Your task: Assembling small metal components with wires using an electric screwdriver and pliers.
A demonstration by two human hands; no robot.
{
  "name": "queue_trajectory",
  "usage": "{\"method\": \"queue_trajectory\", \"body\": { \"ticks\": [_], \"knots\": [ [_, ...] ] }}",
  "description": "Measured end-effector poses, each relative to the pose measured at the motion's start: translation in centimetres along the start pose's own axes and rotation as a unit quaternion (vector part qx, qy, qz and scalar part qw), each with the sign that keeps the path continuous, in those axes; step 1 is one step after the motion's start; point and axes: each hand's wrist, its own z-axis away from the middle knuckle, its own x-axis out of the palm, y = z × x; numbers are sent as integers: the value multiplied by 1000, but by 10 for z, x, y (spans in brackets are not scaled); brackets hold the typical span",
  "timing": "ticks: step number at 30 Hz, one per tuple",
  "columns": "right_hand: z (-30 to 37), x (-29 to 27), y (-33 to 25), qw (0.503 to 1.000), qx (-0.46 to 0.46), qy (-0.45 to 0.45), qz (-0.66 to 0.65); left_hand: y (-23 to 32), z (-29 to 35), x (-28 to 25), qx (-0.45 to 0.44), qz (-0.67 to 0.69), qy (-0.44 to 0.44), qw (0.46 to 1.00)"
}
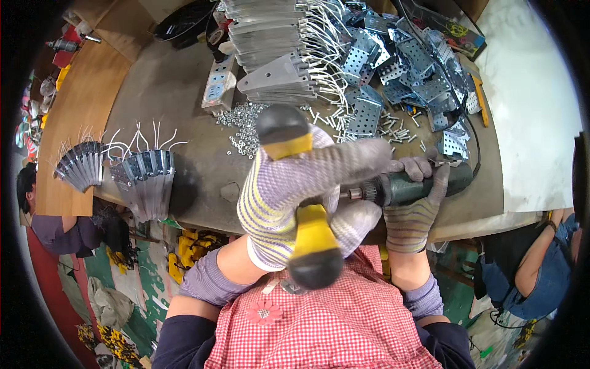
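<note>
My left hand (270, 197), in a striped knit glove, is closed around a pair of pliers (316, 234) with yellow-and-black handles. The handles are spread apart, one above the hand and one below; the jaws are hidden. My gloved right hand (413, 215) wraps around a dark green corded power drill (405, 189) lying sideways at the table's front. Its toothed chuck and short metal tip (356, 193) point left, between the fingers and thumb of my left hand. Whether the pliers touch the tip cannot be seen.
Behind my hands lie loose nuts (243, 123), screws (399, 128) and a heap of perforated metal brackets (409, 67). Grey wired plates (270, 37) are stacked beside a power strip (220, 83). More wired plates (144, 178) fan out at left. A black cord (472, 132) curves at right.
</note>
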Motion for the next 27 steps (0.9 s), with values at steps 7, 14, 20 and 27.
{"method": "queue_trajectory", "body": {
  "ticks": [7, 14, 20, 27],
  "knots": [
    [-1, -8, -6, 997, -62, -6, -37, -37, 35, -37, -240, -252, 166, 923],
    [-2, -8, -5, 997, -35, -28, -65, -63, 60, -42, -135, -563, 58, 814],
    [1, 1, 0, 999, -52, 2, -15, -46, 57, -12, -526, 142, 41, 838],
    [1, -3, -5, 997, -37, -27, -66, -9, 37, -32, -409, 192, 29, 891]
  ]
}}
